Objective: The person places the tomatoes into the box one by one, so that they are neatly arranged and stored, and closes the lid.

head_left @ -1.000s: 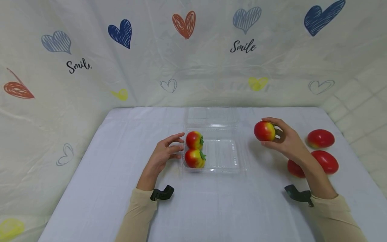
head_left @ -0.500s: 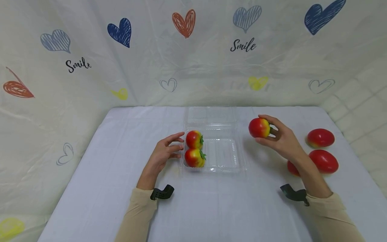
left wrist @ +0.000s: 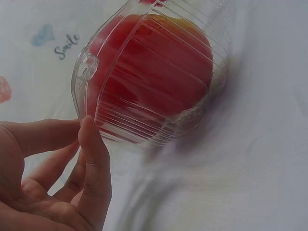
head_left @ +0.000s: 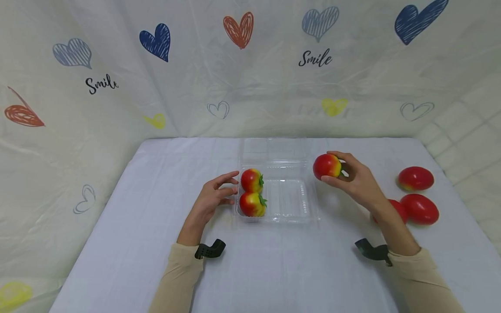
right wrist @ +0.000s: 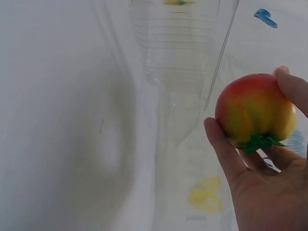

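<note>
My right hand [head_left: 354,180] grips a red and yellow tomato [head_left: 325,166] with a green leafy top, held above the table just right of a clear plastic container [head_left: 283,219]. In the right wrist view that tomato [right wrist: 255,108] sits between thumb and fingers, its green top toward the palm. Two similar tomatoes stand in the container's left side, a far one [head_left: 249,180] and a near one [head_left: 250,205]. With thumb and finger, my left hand [head_left: 211,198] pinches the container's left rim; in the left wrist view, red shows through the ribbed wall [left wrist: 139,91].
Tilted back behind the container is its clear lid [head_left: 274,150]. On the right of the white-covered table [head_left: 254,269] lie three red oval fruits: one at the back [head_left: 415,178], one nearer [head_left: 419,209] and one partly behind my right forearm [head_left: 398,209]. A printed cloth [head_left: 266,87] hangs behind.
My right hand has carried the tomato leftward, closer to the container. The red fruit behind the right forearm shows more now. My left hand and the container have stayed in place.
</note>
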